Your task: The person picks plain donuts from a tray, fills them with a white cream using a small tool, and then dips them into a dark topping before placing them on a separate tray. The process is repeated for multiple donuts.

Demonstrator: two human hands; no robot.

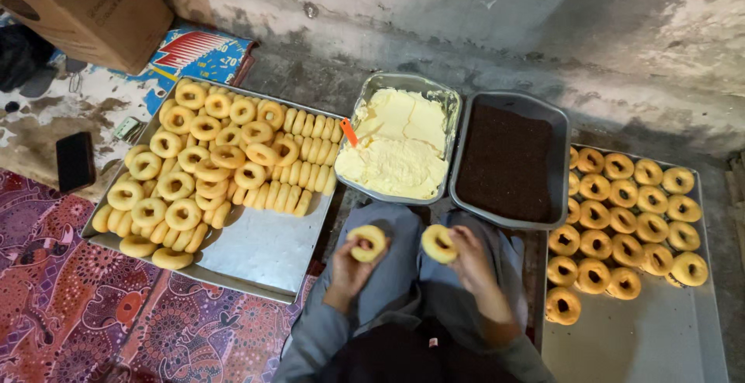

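My left hand (351, 266) holds a pale ring-shaped biscuit (366, 242) up over my lap. My right hand (469, 259) holds a second ring biscuit (438, 243) beside it; the two pieces are apart. Just beyond my hands sit a metal pan of pale yellow cream (396, 146) with an orange spatula (348, 131) stuck in its left side, and a grey pan of dark brown sprinkles (508, 162). A metal tray (256, 251) on my left carries several plain rings. Another tray (660, 329) on my right carries several rings with dark centres.
A cardboard box (93, 6) and a coloured flat carton (198, 53) lie at the back left. A black phone (75, 161) rests on the floor left of the tray. A patterned red cloth (70, 298) covers the floor. A rough concrete wall (504, 10) rises behind the pans.
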